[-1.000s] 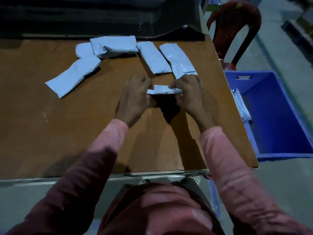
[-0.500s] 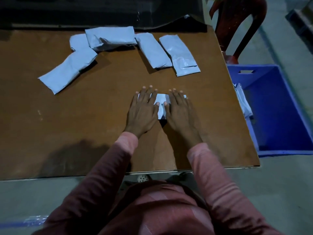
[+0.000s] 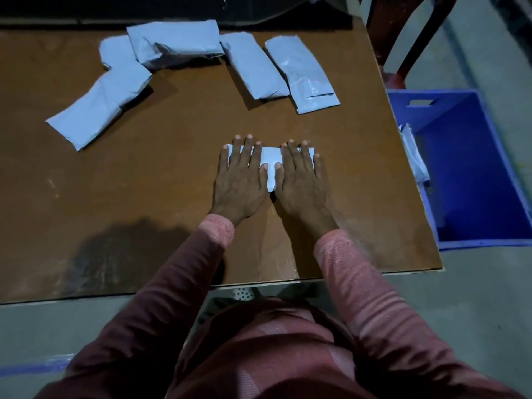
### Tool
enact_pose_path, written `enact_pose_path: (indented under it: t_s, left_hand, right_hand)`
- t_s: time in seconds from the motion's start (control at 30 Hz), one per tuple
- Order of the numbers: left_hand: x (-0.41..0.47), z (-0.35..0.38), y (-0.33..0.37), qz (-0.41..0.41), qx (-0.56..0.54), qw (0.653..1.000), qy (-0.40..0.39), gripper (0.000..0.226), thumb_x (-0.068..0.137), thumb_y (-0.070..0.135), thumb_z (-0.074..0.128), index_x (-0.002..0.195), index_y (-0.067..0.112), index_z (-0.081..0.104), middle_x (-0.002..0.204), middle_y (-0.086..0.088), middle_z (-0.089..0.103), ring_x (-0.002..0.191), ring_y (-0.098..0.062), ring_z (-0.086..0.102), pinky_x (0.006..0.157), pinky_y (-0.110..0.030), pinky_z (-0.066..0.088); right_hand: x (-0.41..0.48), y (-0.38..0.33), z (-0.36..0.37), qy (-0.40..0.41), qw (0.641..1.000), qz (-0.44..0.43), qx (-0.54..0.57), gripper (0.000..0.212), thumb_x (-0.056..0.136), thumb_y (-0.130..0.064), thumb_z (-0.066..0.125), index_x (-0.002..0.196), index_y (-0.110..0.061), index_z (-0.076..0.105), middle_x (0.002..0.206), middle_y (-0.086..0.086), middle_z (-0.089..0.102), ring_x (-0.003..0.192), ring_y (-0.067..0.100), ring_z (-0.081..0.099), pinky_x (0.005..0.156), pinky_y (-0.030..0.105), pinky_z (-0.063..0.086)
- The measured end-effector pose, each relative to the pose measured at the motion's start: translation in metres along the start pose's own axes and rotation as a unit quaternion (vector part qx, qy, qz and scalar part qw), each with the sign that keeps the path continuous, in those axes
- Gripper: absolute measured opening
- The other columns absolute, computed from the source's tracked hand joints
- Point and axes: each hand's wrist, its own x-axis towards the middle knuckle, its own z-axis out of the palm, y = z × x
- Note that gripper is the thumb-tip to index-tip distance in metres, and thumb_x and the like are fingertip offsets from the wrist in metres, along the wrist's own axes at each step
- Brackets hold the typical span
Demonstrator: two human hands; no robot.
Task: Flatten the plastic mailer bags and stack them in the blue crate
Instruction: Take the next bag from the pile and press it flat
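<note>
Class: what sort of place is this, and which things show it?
Probably a packing or warehouse workspace: plastic mailer bags lie on a wooden table, beside a blue crate on a grey floor.

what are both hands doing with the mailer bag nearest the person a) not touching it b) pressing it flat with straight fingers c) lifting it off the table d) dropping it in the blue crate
b: the left hand and the right hand lie palm down, fingers straight, on the mailer bag, which rests on the table.
</note>
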Motion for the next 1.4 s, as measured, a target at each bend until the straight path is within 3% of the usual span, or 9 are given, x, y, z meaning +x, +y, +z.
enact_pose_path:
  t_s: [0.17,0.27,0.53,0.67,0.9,1.03,1.17,1.27,1.4]
  left_hand:
    - [-0.014,0.000,0.001,0.026,-0.023,0.999,0.014,0.059,0.110,0.035,0.017,0.164,0.014,0.023,0.172,-0.008,0.021,0.160,-0.029,0.010,0.130,-0.051,0.008]
    - [-0.014,-0.001,0.002,0.016,-0.035,0.999,-0.006,0.060,0.109,0.037,0.015,0.163,0.015,0.027,0.170,-0.007,0.025,0.159,-0.030,0.016,0.130,-0.048,0.011]
    - [-0.010,-0.005,0.004,-0.001,-0.041,0.999,-0.012,0.061,0.108,0.039,0.015,0.160,0.015,0.036,0.168,-0.007,0.032,0.158,-0.033,0.020,0.128,-0.049,0.018]
    - [-0.013,-0.005,0.002,0.002,-0.044,0.999,-0.025,0.065,0.107,0.044,0.011,0.163,0.016,0.029,0.171,-0.008,0.023,0.159,-0.033,0.015,0.128,-0.052,0.014]
    - [-0.033,-0.001,-0.001,0.006,-0.075,0.997,-0.030,0.063,0.108,0.048,0.013,0.165,0.023,0.021,0.174,-0.007,0.011,0.161,-0.030,0.003,0.129,-0.054,0.007]
    - [-0.042,-0.007,-0.007,0.026,-0.056,0.997,-0.039,0.065,0.107,0.053,0.011,0.167,0.026,0.010,0.175,-0.006,-0.002,0.161,-0.027,-0.007,0.129,-0.054,-0.002]
    - [-0.057,-0.001,-0.008,0.045,-0.027,0.997,-0.061,0.065,0.106,0.055,0.010,0.166,0.031,0.002,0.175,-0.002,-0.007,0.160,-0.026,-0.013,0.127,-0.061,0.001]
    - [-0.053,-0.008,-0.008,0.039,-0.029,0.997,-0.066,0.064,0.107,0.057,0.009,0.166,0.034,-0.003,0.174,-0.003,-0.014,0.159,-0.025,-0.018,0.127,-0.059,-0.006]
    - [-0.061,-0.011,-0.008,0.056,-0.066,0.992,-0.090,0.060,0.108,0.058,0.011,0.165,0.040,0.003,0.173,0.000,-0.018,0.158,-0.022,-0.023,0.126,-0.060,-0.005]
  right_hand:
    - [-0.005,-0.007,0.000,0.001,0.999,-0.041,0.022,0.055,0.111,-0.032,0.021,0.161,-0.011,0.028,0.168,0.008,0.024,0.158,0.027,0.010,0.128,0.046,0.002]
    - [-0.007,-0.008,0.004,0.007,0.995,-0.034,0.091,0.052,0.111,-0.031,0.026,0.158,-0.011,0.035,0.166,0.006,0.032,0.158,0.025,0.013,0.128,0.040,0.007]
    - [-0.004,-0.014,0.006,0.017,0.996,-0.002,0.086,0.058,0.107,-0.037,0.020,0.154,-0.013,0.045,0.161,0.005,0.040,0.155,0.026,0.024,0.126,0.043,0.017]
    - [-0.006,-0.010,-0.009,-0.036,0.996,-0.014,0.078,0.054,0.110,-0.034,0.025,0.160,-0.013,0.029,0.169,0.005,0.022,0.158,0.025,0.008,0.127,0.042,0.003]
    - [-0.036,-0.010,-0.009,-0.038,0.996,-0.022,0.079,0.055,0.111,-0.037,0.024,0.163,-0.022,0.020,0.172,-0.001,0.009,0.159,0.021,-0.005,0.128,0.048,0.002]
    - [-0.039,-0.008,-0.021,-0.033,0.996,-0.021,0.084,0.054,0.112,-0.033,0.028,0.163,-0.019,0.021,0.172,0.002,0.008,0.159,0.023,-0.003,0.128,0.049,0.002]
    - [-0.056,-0.004,-0.012,-0.022,0.996,-0.022,0.085,0.054,0.111,-0.035,0.032,0.163,-0.028,0.022,0.172,-0.002,0.007,0.159,0.022,-0.004,0.128,0.047,0.008]
    - [-0.050,-0.004,-0.018,-0.008,0.997,-0.023,0.077,0.054,0.109,-0.031,0.038,0.161,-0.021,0.030,0.171,0.004,0.014,0.159,0.027,0.005,0.125,0.048,0.020]
    - [-0.053,0.001,-0.017,-0.008,0.997,-0.047,0.062,0.051,0.108,-0.033,0.034,0.157,-0.018,0.039,0.167,0.005,0.028,0.157,0.028,0.016,0.124,0.048,0.025]
